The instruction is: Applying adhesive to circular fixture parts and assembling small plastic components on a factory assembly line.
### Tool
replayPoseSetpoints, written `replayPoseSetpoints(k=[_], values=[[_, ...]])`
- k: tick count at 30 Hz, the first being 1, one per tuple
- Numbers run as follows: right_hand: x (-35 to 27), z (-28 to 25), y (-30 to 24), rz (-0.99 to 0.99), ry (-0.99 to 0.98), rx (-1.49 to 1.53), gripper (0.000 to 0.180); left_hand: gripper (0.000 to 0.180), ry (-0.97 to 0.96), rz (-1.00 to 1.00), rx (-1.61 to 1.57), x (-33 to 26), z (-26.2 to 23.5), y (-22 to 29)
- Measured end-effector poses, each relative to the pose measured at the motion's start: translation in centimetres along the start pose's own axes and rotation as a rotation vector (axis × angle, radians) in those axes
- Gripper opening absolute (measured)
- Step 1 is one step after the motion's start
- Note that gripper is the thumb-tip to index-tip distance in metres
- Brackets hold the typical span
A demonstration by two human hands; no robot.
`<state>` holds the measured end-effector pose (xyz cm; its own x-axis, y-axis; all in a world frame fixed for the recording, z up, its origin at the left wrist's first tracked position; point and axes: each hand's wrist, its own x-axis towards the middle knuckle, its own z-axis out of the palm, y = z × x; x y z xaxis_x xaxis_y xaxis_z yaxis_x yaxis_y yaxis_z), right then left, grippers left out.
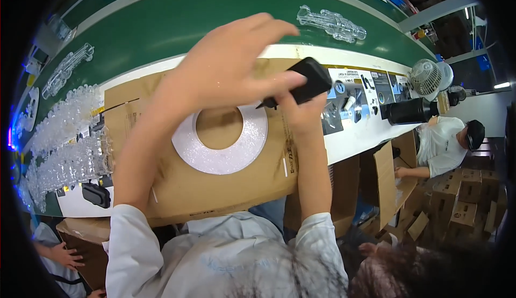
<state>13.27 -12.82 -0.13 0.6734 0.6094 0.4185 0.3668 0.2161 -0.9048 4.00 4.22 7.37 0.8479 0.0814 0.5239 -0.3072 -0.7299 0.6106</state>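
Black block-shaped item with a pointed tip (314, 80), one: right of centre, above the cardboard's upper right part. Right hand (303, 114): closed around its underside. Left hand (231, 56): upper centre, fingers spread wide, thumb overlapping the black item; whether it touches cannot be told. White ring, speckled (215, 161), one: centre of frame, flat on brown cardboard (242, 190). Clear plastic pieces, many (70, 120): heaped at left. Clear plastic piece, single (330, 24): upper right, on the green surface (188, 8). Fan (427, 77): right.
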Motion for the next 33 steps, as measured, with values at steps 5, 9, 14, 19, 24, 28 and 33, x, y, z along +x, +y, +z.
replayPoseSetpoints(k=[5,9,14,19,24,28,33], values=[[-0.5,-0.6,0.7,-0.25,-0.124,-0.395,0.037,0.041,0.035,0.178,0.365,1.1,4.0,1.5],[0.0,0.0,-0.4,-0.371,-0.142,-0.727,0.059,0.039,0.244,0.332,0.379,1.5,5.0,1.1],[-2.0,0.3,2.3,-0.383,-0.039,-0.701,0.056,0.032,0.335,0.434,0.29,1.5,6.5,0.6],[-2.5,0.7,4.2,-0.343,0.075,-0.512,0.056,0.028,0.35,0.442,0.27,1.5,6.7,0.2],[-1.8,0.5,3.5,-0.506,-0.024,-0.627,0.052,0.027,0.34,0.432,0.288,1.3,6.8,-0.2],[-2.2,0.6,4.1,-0.433,-0.012,-0.477,0.051,0.027,0.306,0.411,0.305,1.3,6.7,-0.3],[-2.0,0.9,4.4,-0.456,-0.002,-0.435,0.051,0.026,0.274,0.381,0.326,1.3,6.6,0.0]])
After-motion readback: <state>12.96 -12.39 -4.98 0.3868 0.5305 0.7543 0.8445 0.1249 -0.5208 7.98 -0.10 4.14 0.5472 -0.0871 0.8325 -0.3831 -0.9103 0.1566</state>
